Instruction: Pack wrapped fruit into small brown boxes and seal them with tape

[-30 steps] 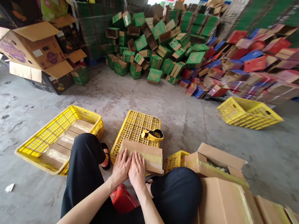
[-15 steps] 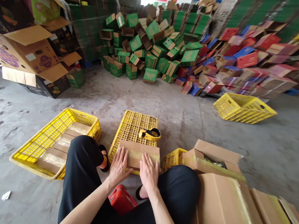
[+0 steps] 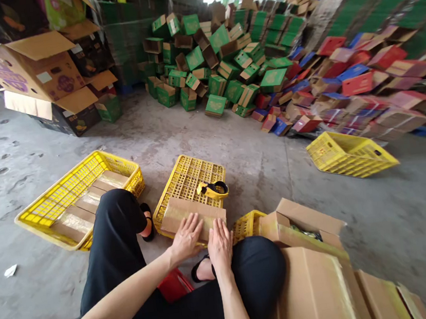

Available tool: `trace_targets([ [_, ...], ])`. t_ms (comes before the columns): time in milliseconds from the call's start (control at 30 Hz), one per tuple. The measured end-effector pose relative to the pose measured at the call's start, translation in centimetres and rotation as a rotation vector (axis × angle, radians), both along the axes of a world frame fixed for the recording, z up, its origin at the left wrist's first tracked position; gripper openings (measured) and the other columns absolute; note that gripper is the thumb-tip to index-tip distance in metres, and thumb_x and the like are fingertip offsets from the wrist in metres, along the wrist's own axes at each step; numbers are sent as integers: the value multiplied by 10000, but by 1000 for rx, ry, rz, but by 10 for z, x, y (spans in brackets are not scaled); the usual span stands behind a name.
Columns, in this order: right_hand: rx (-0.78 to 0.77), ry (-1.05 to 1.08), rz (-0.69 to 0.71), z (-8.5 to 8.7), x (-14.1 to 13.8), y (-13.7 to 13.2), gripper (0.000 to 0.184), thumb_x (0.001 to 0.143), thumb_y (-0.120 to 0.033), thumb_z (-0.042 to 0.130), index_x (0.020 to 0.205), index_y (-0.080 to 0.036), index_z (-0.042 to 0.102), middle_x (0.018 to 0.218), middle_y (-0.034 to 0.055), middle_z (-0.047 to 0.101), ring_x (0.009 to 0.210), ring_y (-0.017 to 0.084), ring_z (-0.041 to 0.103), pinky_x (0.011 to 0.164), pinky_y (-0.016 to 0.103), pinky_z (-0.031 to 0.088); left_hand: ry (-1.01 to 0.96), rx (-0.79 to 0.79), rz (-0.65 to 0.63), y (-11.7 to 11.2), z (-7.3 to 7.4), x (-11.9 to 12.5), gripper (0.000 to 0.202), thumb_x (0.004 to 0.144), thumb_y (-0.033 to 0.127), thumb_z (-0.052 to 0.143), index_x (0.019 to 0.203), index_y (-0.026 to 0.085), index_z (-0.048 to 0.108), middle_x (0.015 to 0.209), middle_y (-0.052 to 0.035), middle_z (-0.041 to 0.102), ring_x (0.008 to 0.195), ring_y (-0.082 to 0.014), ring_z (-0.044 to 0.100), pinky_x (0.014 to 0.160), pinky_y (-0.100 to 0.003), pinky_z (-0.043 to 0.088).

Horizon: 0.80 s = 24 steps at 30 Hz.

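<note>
A brown cardboard box (image 3: 178,213) with clear tape along its top lies on an upturned yellow plastic crate (image 3: 194,169). My left hand (image 3: 187,236) rests flat on the box near its middle, fingers stretched out. Beside it my right hand (image 3: 220,244) lies flat on the box's right end, also with straight fingers. Neither hand grips anything. Just beyond the box, a yellow and black tape dispenser (image 3: 213,189) lies on the crate. The underside of the box is hidden.
To the left, a yellow crate (image 3: 40,206) holds several taped boxes. Larger cartons (image 3: 310,287) stand by my right knee, one with raised flaps. A red object (image 3: 174,284) sits between my legs. Green boxes (image 3: 220,89) are heaped ahead; another yellow crate (image 3: 352,155) lies at right.
My left hand has slid right along the box, from its left end to its middle. My right hand has shifted slightly right. The view has turned a little.
</note>
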State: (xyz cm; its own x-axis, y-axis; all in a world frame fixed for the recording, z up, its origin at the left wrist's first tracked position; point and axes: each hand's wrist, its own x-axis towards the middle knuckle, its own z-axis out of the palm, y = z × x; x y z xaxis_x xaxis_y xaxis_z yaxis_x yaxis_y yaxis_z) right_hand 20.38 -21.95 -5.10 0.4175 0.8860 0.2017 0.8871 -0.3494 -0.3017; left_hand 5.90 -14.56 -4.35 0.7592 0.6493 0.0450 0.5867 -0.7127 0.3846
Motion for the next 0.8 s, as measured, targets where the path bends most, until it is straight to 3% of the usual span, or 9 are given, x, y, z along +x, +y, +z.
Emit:
trace_targets([
  [133, 26, 16, 0, -5, 3, 0, 600, 1094, -367, 199, 1493, -110, 567, 1529, 204, 562, 1455, 318, 464, 1198, 608, 317, -75, -51, -132, -3, -1, 22, 816, 926, 443, 631, 1624, 141, 336, 1699, -167, 285, 1590, -325, 248, 1277, -536, 236],
  [300, 14, 1, 9, -3, 5, 1, 630, 1094, -427, 198, 1518, -108, 539, 1536, 207, 552, 1448, 345, 470, 1193, 658, 293, -111, -51, -140, 12, -6, 10, 791, 942, 518, 650, 1607, 185, 381, 1689, -123, 327, 1570, -287, 312, 1270, -468, 286],
  [467, 12, -11, -18, 1, 3, 3, 638, 1094, -467, 223, 1515, -111, 545, 1534, 212, 551, 1435, 352, 494, 1196, 674, 288, -66, -8, -22, 34, -8, -27, 855, 922, 593, 673, 1597, 151, 390, 1675, -151, 344, 1556, -309, 339, 1241, -486, 347],
  [600, -5, -11, -25, 3, 1, 4, 665, 1096, -481, 201, 1513, -88, 540, 1539, 214, 543, 1444, 356, 486, 1195, 696, 280, -67, 57, 100, 47, -6, -59, 814, 978, 642, 563, 1592, 136, 392, 1659, -175, 362, 1551, -325, 347, 1228, -516, 362],
  [800, -39, -28, -45, 9, -3, 5, 693, 1096, -488, 165, 1521, -75, 524, 1552, 219, 523, 1459, 370, 470, 1196, 703, 264, -95, 86, 229, 51, -9, -71, 659, 1019, 496, 533, 1564, 140, 433, 1653, -178, 378, 1548, -334, 351, 1251, -569, 323],
])
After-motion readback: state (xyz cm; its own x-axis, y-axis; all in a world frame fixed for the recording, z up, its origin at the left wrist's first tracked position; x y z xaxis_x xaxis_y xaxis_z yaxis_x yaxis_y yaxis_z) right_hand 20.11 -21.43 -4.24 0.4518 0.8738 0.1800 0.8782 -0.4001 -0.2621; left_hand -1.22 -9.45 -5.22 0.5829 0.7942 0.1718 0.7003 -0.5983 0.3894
